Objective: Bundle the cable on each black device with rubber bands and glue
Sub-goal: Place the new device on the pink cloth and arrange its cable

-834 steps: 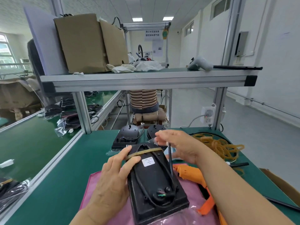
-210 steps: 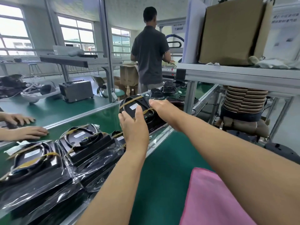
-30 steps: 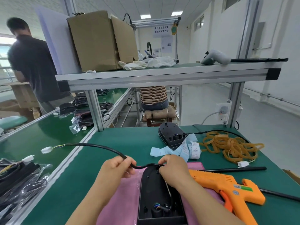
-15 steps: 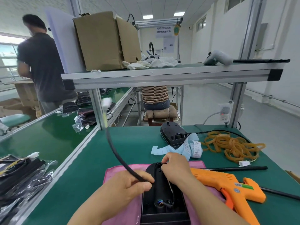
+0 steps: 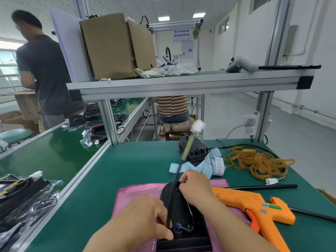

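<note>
1. Pinching the cable (image 5: 171, 202) in the left hand (image 5: 145, 217), over the black device's (image 5: 180, 211) near end.
2. Gripping its far end with the right hand (image 5: 195, 188), fingers curled.
3. Beneath both hands, a pink cloth (image 5: 138, 191).
4. Right of the right hand, the glue gun (image 5: 254, 204); beyond it, rubber bands (image 5: 258, 162) and a blurred white connector (image 5: 198, 125).

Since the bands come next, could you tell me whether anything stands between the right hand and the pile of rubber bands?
Nothing tall does. Only the blue label strip lies on the table between the right hand and the rubber bands; the orange glue gun lies nearer, off that line.
</note>
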A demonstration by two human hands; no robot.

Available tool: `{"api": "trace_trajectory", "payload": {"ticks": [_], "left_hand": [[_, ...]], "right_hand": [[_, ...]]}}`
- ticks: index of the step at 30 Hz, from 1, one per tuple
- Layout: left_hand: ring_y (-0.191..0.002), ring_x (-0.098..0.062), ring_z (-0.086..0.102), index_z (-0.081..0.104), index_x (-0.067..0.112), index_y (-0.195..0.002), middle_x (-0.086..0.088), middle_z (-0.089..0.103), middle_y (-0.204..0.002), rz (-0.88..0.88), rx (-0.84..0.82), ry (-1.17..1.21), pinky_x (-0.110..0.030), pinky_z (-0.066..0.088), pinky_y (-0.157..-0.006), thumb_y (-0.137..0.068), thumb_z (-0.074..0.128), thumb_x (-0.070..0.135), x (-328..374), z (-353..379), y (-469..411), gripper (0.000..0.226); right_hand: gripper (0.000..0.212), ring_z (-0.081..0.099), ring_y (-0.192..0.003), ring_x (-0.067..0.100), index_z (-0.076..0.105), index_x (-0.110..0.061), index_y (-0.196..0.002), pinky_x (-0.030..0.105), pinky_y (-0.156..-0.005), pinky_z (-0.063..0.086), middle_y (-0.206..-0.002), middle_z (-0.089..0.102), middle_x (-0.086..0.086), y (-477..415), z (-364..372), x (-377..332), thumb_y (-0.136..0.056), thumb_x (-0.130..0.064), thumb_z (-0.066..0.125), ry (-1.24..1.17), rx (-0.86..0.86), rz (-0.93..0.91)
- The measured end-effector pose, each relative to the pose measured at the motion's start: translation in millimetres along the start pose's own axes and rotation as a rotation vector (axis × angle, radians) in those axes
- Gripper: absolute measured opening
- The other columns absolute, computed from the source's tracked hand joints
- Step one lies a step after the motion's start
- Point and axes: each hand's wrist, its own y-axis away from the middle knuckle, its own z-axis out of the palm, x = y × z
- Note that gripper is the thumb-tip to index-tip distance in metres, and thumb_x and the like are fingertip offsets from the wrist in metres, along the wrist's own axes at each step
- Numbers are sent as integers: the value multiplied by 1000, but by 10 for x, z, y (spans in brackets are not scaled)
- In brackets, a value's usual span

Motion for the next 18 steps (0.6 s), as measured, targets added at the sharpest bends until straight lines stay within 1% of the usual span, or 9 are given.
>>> {"api": "trace_trajectory", "payload": {"ticks": [2, 5, 6, 8, 10, 12, 15, 16, 18], "left_hand": [[-82, -2, 62, 77, 20, -91, 10, 70, -88, -4, -7, -108, -16, 49, -81, -74, 83, 29, 70, 36, -20, 20], [-108, -20, 62, 70, 21, -111, 2, 62, -96, 3, -123, -485, -23, 45, -89, -88, 67, 31, 269, 139, -69, 25], [-116, -26, 58, 64, 22, -120, -4, 58, -104, -19, -156, -581, -28, 43, -92, -92, 62, 27, 318, 180, -84, 29], [-122, -36, 51, 53, 23, -132, -14, 52, -126, -91, -181, -625, -33, 41, -93, -93, 59, 17, 372, 248, -121, 39], [-119, -39, 53, 47, 17, -131, -18, 52, -128, -86, -130, -625, -39, 44, -93, -91, 60, 12, 417, 256, -101, 43], [-116, -38, 55, 44, 14, -128, -18, 56, -124, -55, -72, -624, -42, 46, -93, -89, 64, 16, 423, 271, -77, 43], [-115, -36, 56, 41, 22, -135, -15, 57, -125, -4, -29, -671, -39, 43, -90, -92, 60, 22, 406, 334, -88, 48], [-115, -35, 56, 40, 27, -139, -14, 55, -127, 11, -29, -684, -39, 43, -90, -93, 58, 24, 391, 356, -97, 49], [-118, -33, 54, 45, 32, -140, -12, 52, -130, 20, -51, -697, -38, 42, -92, -96, 54, 26, 381, 369, -117, 46]], "right_hand": [[20, 59, -102, 18, 66, -21, -97, 24, -78, 44, -108, 67, -3, 6, 5, -8, -86, -10, 54, 16, 29, -13], [21, 58, -105, 18, 67, -20, -98, 27, -84, 45, -109, 67, -3, 15, 16, -1, -86, -10, 54, 11, 39, -35], [20, 58, -103, 18, 67, -21, -97, 28, -83, 46, -108, 67, -3, 19, 18, 1, -86, -10, 54, 5, 31, -34], [19, 58, -97, 17, 67, -22, -93, 27, -80, 46, -105, 67, -3, 25, 17, 2, -86, -9, 55, 0, 20, -35], [18, 57, -94, 16, 65, -22, -92, 26, -78, 45, -102, 66, -4, 33, 15, 1, -86, -9, 54, -22, 22, -38], [17, 57, -91, 14, 61, -23, -87, 26, -78, 47, -95, 63, -6, 52, 9, 17, -85, -8, 54, -73, 22, -45], [12, 63, -81, 13, 61, -23, -86, 28, -78, 52, -85, 63, -7, 74, -16, 101, -85, -12, 57, -202, -11, -58], [9, 63, -76, 11, 63, -23, -88, 27, -77, 53, -85, 64, -6, 87, -35, 134, -85, -14, 60, -251, -42, -68], [13, 60, -74, 5, 64, -24, -95, 20, -76, 51, -92, 64, -6, 134, -108, 211, -84, -19, 67, -259, -103, -127]]}}
